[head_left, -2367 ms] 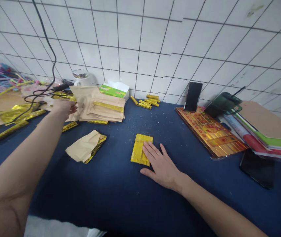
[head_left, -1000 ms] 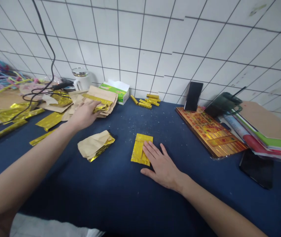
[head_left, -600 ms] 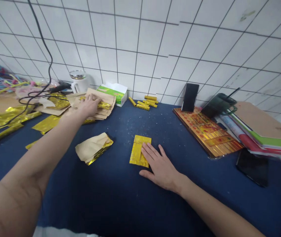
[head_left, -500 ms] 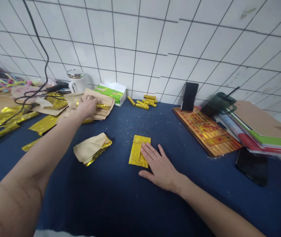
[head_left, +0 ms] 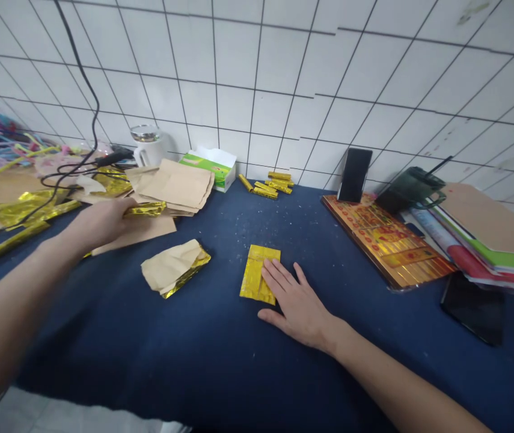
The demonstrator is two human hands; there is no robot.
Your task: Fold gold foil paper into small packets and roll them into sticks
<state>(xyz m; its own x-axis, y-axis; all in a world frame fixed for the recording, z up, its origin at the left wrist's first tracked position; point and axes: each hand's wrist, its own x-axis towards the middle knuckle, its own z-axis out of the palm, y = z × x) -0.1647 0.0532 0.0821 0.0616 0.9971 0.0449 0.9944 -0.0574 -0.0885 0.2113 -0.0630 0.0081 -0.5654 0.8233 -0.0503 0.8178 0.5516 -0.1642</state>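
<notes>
My right hand (head_left: 299,304) lies flat with fingers spread, its fingertips on a folded rectangle of gold foil paper (head_left: 253,273). At the left, my left hand (head_left: 103,224) is closed on a narrow piece of gold foil (head_left: 148,208), which sticks out past the fingers to the right. Under and beside that hand lies a brown paper sheet (head_left: 146,231). Just behind it is a stack of brown paper sheets (head_left: 180,180). Between my hands rests a crumpled brown paper piece with a gold underside (head_left: 173,266).
Small gold rolls (head_left: 275,185) lie by the tiled wall. A green tissue box (head_left: 214,169) and white mug (head_left: 148,150) stand at back left, near a black cable (head_left: 76,54) and gold scraps (head_left: 26,207). At right are a phone (head_left: 354,174), a dark green mug (head_left: 407,189) and papers (head_left: 486,222).
My left hand has moved left and nearer, off the brown paper stack, with the narrow gold foil in it. My right hand stays on the folded foil. The view has shifted slightly.
</notes>
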